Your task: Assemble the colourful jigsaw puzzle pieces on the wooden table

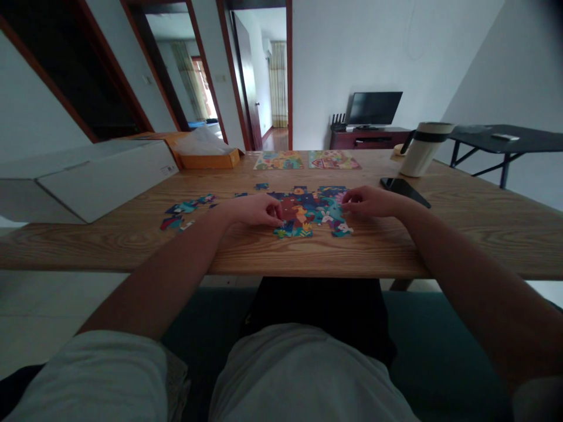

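A partly joined jigsaw puzzle [303, 211], dark blue with colourful animals, lies flat on the wooden table near its front edge. At its lower left side is my left hand [259, 210], thumb and finger pinched on a jigsaw piece at the border; the fingers mostly cover that piece. My right hand [369, 201] rests against the puzzle's right side with its fingers curled together. Whatever those fingertips hold, if anything, is hidden. Several loose jigsaw pieces [187, 206] are scattered left of my left hand, and a single blue piece [261, 186] lies behind the puzzle.
Two picture sheets [278, 160] lie at the table's far side. A white box [109, 176] and an orange tray [211, 160] with plastic in it stand left. Right of the puzzle are a black phone [404, 191] and a cream tumbler [423, 153].
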Demonstrator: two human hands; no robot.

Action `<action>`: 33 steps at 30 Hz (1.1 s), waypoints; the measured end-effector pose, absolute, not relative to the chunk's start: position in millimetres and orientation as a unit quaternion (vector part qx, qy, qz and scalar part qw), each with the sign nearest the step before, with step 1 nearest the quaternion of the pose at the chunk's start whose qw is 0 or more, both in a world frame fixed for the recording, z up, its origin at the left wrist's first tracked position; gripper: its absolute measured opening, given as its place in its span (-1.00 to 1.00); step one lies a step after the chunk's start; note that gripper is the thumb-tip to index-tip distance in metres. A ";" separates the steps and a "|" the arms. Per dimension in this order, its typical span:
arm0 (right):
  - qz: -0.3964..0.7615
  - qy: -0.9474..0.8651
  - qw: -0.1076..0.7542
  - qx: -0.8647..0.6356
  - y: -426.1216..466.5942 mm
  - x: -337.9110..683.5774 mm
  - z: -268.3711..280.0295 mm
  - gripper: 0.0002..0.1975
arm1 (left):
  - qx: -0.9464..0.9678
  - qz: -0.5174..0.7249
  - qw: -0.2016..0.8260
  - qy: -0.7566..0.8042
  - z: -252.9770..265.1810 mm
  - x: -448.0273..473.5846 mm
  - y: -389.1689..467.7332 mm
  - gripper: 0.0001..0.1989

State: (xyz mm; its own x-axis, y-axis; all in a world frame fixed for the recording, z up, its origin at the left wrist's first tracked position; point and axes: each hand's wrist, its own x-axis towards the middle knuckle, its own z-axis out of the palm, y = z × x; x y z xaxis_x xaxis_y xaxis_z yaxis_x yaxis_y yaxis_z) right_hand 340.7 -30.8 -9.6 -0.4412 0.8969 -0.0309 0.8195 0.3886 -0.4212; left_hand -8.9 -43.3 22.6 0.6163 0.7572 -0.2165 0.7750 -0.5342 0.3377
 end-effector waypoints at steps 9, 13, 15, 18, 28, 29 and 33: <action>0.188 -0.831 0.097 -0.515 -28.7 341.3 -10.7 -0.62 | 0.872 -0.035 0.186 0.452 25.3 -13.2 -51.5 -0.60; 0.186 -0.828 0.098 -0.520 -31.4 340.1 -9.1 -0.61 | 0.876 -0.025 0.162 0.453 28.3 -10.7 -58.4 -0.48; 0.185 -0.828 0.102 -0.520 -32.6 339.6 -8.2 -0.62 | 0.886 -0.019 0.166 0.432 28.8 -8.8 -61.0 -0.39; 0.190 -0.828 0.102 -0.517 -33.7 339.3 -7.0 -0.62 | 0.900 -0.016 0.162 0.403 28.1 -6.9 -62.3 -0.40; 0.202 -0.825 0.103 -0.517 -35.3 338.4 -5.6 -0.65 | 0.894 -0.033 0.147 0.421 31.3 -6.3 -66.6 -0.39; 0.205 -0.824 0.103 -0.518 -35.6 338.3 -5.3 -0.65 | 0.893 -0.032 0.145 0.424 31.7 -6.0 -67.7 -0.38; 0.207 -0.825 0.104 -0.515 -35.9 338.7 -5.2 -0.63 | 0.885 -0.045 0.139 0.443 35.8 -3.5 -74.2 -0.34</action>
State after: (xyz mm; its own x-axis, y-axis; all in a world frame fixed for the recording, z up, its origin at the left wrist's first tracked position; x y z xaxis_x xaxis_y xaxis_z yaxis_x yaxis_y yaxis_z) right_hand 338.7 -35.9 -5.2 -0.4474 0.8934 -0.0408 0.8070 0.3836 -0.4490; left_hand -3.5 -74.2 35.8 0.6042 0.7705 -0.2032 0.7957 -0.5694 0.2067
